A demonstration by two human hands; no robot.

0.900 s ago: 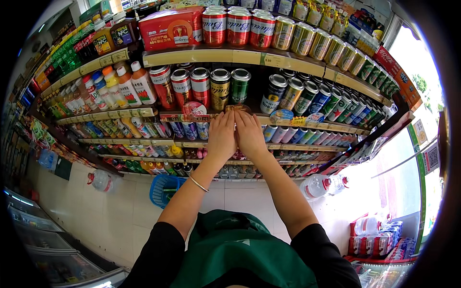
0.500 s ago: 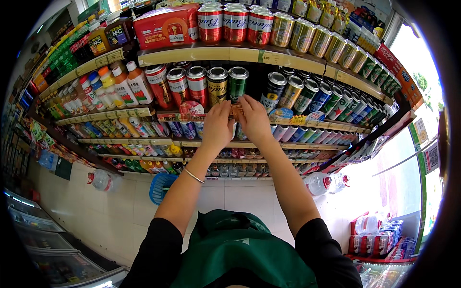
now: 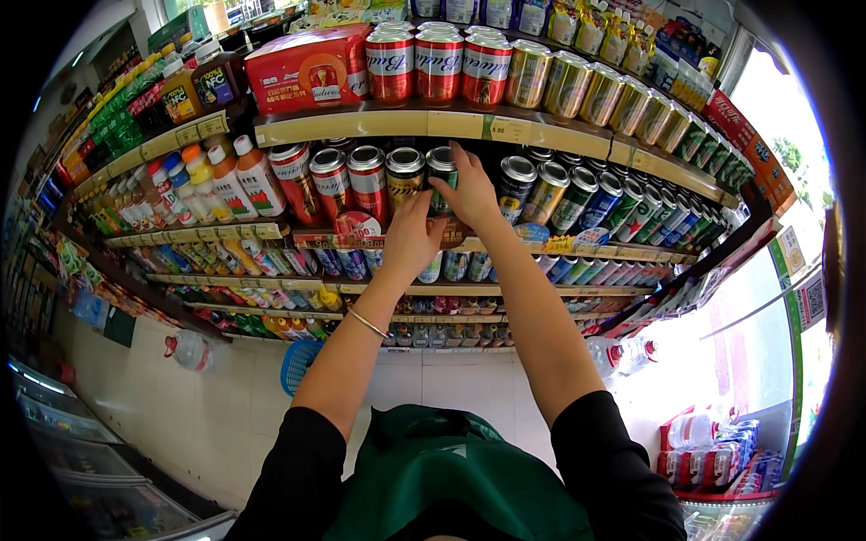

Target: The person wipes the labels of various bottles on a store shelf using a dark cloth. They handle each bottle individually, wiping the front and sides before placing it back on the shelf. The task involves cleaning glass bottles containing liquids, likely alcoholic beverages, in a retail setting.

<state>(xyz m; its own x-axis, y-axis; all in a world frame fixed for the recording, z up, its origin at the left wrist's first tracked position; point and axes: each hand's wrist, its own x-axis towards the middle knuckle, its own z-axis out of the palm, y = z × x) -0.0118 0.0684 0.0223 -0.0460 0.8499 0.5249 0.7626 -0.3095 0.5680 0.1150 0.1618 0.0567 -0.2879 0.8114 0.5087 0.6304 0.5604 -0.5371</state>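
A green can (image 3: 440, 166) with a silver top stands in the second shelf's front row. My right hand (image 3: 473, 191) is closed around it, fingers along its right side and thumb across its front. Just below and to the left, my left hand (image 3: 411, 238) rests at the shelf edge with its fingers stretched up in front of a gold can (image 3: 405, 173); no held thing shows in it. Between my hands, part of a brownish label strip (image 3: 454, 234) shows on the shelf edge. Red and white cans (image 3: 368, 178) stand to the left.
A dark gap separates the green can from a dark blue can (image 3: 517, 184). Above runs a shelf edge (image 3: 379, 124) with red cans (image 3: 438, 65) and a red carton (image 3: 307, 70). A blue basket (image 3: 298, 365) and large water bottles (image 3: 188, 350) stand on the floor.
My right hand has moved up from the shelf-edge label onto the green can. My left hand has dropped slightly. The shelf view has shifted a little.
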